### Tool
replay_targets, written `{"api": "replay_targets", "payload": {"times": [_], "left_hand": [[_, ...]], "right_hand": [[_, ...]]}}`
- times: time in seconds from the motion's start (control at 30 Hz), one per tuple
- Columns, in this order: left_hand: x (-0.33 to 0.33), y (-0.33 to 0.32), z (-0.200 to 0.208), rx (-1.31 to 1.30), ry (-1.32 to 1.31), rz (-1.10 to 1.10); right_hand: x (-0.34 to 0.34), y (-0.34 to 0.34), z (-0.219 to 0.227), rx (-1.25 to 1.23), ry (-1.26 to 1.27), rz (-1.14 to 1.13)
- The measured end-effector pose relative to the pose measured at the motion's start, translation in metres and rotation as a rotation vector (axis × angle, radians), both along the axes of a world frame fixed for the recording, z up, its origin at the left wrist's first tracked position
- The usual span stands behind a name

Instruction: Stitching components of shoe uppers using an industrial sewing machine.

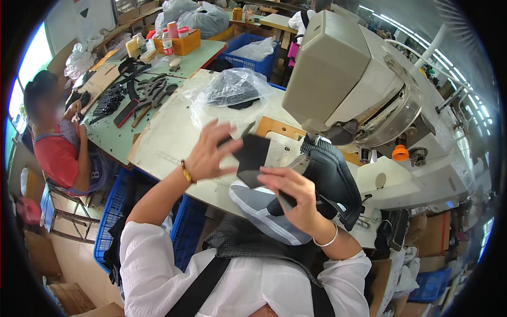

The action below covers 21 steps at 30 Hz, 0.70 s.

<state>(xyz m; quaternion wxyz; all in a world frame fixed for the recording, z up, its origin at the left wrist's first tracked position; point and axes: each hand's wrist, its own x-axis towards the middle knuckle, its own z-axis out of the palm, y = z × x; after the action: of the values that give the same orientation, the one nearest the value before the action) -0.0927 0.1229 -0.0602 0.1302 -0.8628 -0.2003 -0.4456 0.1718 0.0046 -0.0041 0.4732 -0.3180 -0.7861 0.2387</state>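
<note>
My left hand (211, 152) is raised over the sewing table with its fingers spread, at the left edge of a flat black fabric piece (253, 154). That piece's lower edge is pinched in my right hand (293, 191), between thumb and fingers. Beneath my right hand lies a grey and black padded item (264, 214) with pale trim, hanging over the table's front edge. Its thick black ribbed part (330, 169) stands up beside the sewing machine (343, 68). The machine's needle area is partly hidden behind its head and the black part.
A clear plastic bag (232, 90) with black pieces sits further back on the table (163, 137). At the left, a co-worker (60, 153) handles small parts at a green table (185, 66) with black strips. Blue crates (187, 227) stand below and behind (253, 58).
</note>
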Motion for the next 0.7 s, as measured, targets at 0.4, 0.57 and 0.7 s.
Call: {"api": "replay_targets", "payload": {"times": [0.4,0.57,0.7], "left_hand": [[0.09,-0.037,0.044,0.378,-0.036,-0.14],[0.127,-0.028,0.048,0.28,0.102,-0.141],[0.138,-0.023,0.046,0.205,0.125,-0.182]], "right_hand": [[0.073,-0.065,0.047,0.292,-0.271,0.329],[0.115,-0.013,0.026,0.281,-0.409,-0.612],[0.135,0.025,-0.006,0.039,-0.283,-0.428]]}}
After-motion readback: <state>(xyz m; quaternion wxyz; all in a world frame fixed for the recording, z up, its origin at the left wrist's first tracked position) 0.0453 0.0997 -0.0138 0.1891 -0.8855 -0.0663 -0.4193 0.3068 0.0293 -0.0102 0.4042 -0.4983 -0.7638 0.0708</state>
